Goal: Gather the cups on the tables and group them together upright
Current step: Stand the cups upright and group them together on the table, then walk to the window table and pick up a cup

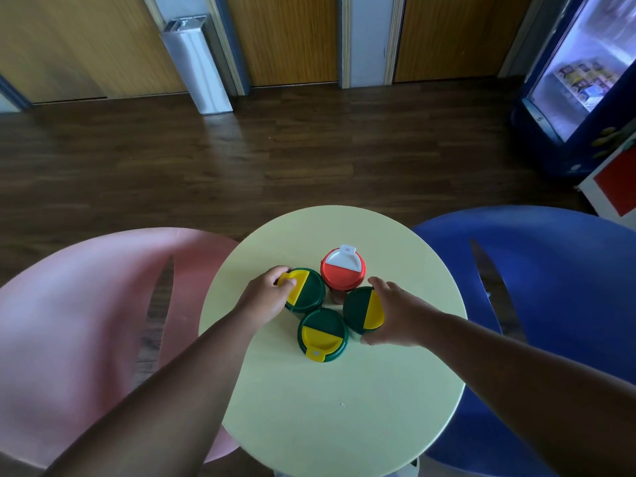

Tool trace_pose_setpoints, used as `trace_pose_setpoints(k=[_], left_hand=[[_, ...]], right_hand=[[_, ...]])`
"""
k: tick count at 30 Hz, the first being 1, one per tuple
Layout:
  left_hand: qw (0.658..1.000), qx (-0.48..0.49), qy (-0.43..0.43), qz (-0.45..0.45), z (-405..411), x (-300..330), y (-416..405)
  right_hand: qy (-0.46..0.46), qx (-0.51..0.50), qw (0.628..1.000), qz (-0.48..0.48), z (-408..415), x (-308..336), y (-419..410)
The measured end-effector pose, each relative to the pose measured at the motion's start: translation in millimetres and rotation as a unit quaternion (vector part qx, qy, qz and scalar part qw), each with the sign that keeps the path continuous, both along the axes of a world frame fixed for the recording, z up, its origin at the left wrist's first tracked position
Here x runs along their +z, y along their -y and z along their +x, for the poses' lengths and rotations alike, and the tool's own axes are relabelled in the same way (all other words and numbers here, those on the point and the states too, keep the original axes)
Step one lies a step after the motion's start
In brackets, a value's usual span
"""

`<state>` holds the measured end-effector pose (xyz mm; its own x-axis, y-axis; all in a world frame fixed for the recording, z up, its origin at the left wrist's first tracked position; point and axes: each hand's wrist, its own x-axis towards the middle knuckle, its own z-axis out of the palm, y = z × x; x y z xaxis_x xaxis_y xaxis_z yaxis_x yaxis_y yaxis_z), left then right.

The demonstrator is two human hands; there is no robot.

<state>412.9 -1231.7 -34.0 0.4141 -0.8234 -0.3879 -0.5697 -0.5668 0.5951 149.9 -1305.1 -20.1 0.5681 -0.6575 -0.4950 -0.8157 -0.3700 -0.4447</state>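
A dark wood floor (241,160) fills the upper half of the view, backed by wood-panelled walls (292,39) at 12 o'clock and a lit blue fridge (578,80) at 2 o'clock. A pink chair (86,304) sits at 9 o'clock and a blue chair (550,287) at 3 o'clock, flanking a round pale-green desk (337,407) in the lower centre.

Four lidded cups stand upright in a tight cluster on the far half of the desk. The red cup (343,274), with a red-and-white lid, sits at 12 o'clock of the group. The left cup (304,290), green-and-yellow lidded, is at 9 o'clock; the right cup (363,309), with the same colours, is at 3 o'clock; the near cup (322,334) is at 6 o'clock, its yellow tab pointing toward the viewer. Neighbouring lids look touching or just beside one another.

The left hand (266,294) reaches in from 7 o'clock, fingers curled over the yellow edge of the left cup, gripping its lid. The right hand (395,313) comes in from 4 o'clock, thumb and fingers wrapped round the side of the right cup, holding it.
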Motion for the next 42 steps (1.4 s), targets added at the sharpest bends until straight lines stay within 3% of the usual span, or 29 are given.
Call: trace_pose_setpoints(k=[4,12,23,28,37,42], left_hand=[[1.000,0.007,-0.001,-0.012,-0.7,3.5,-2.3],[0.994,0.099,-0.006,-0.054,4.8,17.2,-22.5],[0.975,0.192,0.075,-0.087,76.2,56.3,-161.2],[0.961,0.238,0.140,-0.017,144.8,83.2,-261.6],[0.930,0.328,0.164,0.000,256.5,115.5,-483.8],[0.891,0.398,0.193,0.102,284.3,121.1,-606.3]], right_hand=[[0.010,-0.019,1.000,-0.018,5.0,8.9,5.1],[0.097,0.000,0.982,-0.165,31.0,31.3,22.3],[0.125,0.183,0.955,-0.199,159.7,66.3,-33.8],[0.137,0.249,0.939,-0.193,262.4,89.5,-104.7],[0.176,0.398,0.884,-0.169,456.9,112.6,-309.6],[0.178,0.483,0.846,-0.139,538.4,115.7,-421.9]])
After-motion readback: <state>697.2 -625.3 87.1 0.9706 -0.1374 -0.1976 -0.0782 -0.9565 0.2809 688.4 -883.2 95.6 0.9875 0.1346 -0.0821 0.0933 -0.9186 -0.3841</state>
